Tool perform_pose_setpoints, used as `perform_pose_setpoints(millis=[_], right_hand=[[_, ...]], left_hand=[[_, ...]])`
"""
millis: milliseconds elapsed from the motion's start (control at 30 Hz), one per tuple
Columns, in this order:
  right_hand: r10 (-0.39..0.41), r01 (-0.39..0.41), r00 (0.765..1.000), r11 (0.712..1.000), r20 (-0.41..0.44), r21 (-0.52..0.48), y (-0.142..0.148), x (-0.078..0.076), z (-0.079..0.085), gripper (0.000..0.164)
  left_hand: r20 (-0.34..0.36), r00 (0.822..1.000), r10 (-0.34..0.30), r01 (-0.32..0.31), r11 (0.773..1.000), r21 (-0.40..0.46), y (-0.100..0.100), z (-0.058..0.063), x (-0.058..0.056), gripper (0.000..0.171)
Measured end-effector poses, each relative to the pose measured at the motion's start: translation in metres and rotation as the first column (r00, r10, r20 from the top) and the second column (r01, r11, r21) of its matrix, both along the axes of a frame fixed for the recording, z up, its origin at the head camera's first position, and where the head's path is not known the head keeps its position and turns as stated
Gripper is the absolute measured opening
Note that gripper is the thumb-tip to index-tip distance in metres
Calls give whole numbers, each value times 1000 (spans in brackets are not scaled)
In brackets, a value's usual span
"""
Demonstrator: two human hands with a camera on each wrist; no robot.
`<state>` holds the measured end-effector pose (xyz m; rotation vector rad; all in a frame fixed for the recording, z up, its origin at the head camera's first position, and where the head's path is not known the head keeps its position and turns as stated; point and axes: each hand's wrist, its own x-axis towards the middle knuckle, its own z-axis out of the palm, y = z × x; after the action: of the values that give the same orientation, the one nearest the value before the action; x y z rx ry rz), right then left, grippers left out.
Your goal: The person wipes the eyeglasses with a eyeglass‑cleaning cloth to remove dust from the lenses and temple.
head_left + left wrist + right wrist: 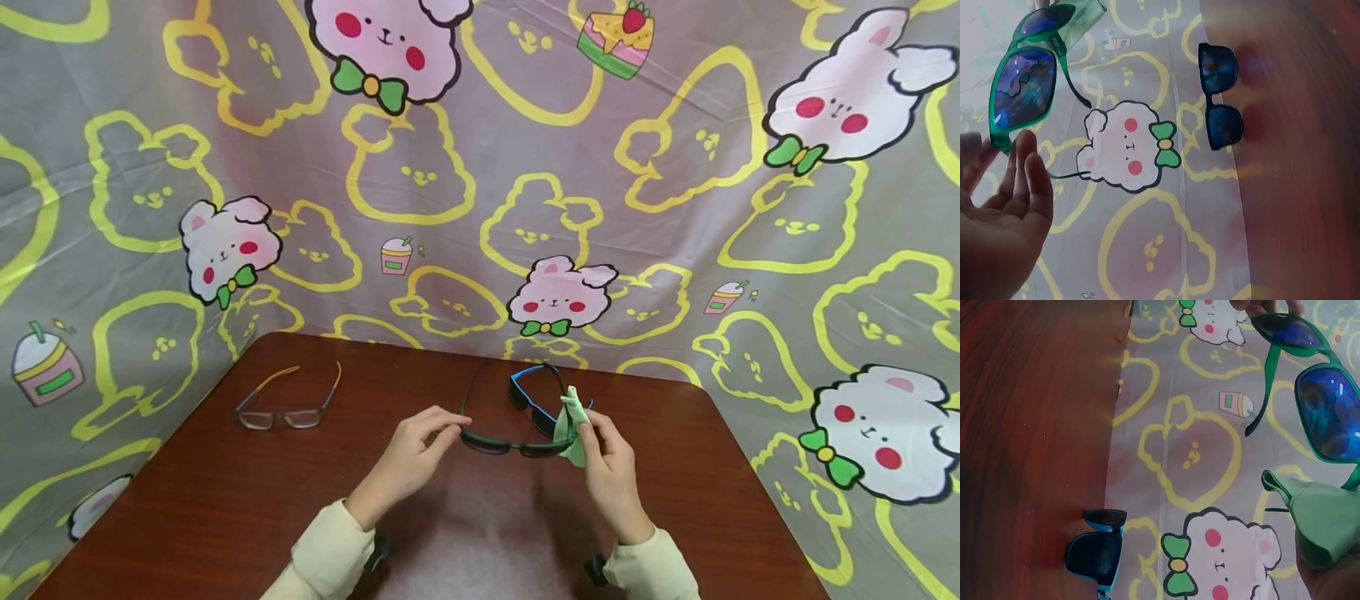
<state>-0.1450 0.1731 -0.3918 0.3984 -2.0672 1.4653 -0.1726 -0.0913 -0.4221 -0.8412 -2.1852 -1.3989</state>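
Note:
A pair of green-framed sunglasses (pixel 517 447) with bluish mirrored lenses is held up between both hands over the table. My left hand (pixel 420 454) pinches the frame at its left hinge corner; in the left wrist view, the fingertips are right at that corner of the sunglasses (pixel 1025 90). My right hand (pixel 611 467) holds a light green cloth (pixel 572 429) around the sunglasses' right end. In the right wrist view the folded cloth (pixel 1325 515) covers that hinge and part of the temple arm. Behind them, blue-and-black sunglasses (pixel 534 406) rest on the table.
Clear eyeglasses (pixel 280 419) with orange-tipped arms lie unfolded at the table's left. The dark reddish-brown wooden table (pixel 225 508) ends at a hanging grey curtain (pixel 450 242) printed with rabbits and yellow outlines, which surrounds its back and sides.

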Motion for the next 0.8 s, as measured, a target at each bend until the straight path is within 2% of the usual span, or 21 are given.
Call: perform_pose_setpoints(millis=[267,400,500,600,667,767,800], right_hand=[[86,-74,987,994,-136,85,-1,0,-1,21],[127,-108,971,989,-205,103,0,0,-1,24],[141,-118,953,988,-268,100,0,-2,-1,28],[148,-126,939,988,-311,90,-1,-3,-2,30],[149,-129,936,988,-320,82,0,-4,-3,30],[159,-143,931,987,-329,72,0,-5,-5,29],[164,-149,928,986,-334,71,0,-5,-5,29]], left_hand=[[148,989,18,-30,996,81,1,3,1,9],[241,970,13,-34,996,81,1,4,1,13],[307,952,4,-35,995,94,2,5,2,23],[339,941,9,-45,994,99,1,6,1,37],[342,939,29,-61,995,85,1,6,1,40],[351,935,55,-84,994,67,2,6,0,33],[354,933,63,-90,994,62,3,10,3,28]])
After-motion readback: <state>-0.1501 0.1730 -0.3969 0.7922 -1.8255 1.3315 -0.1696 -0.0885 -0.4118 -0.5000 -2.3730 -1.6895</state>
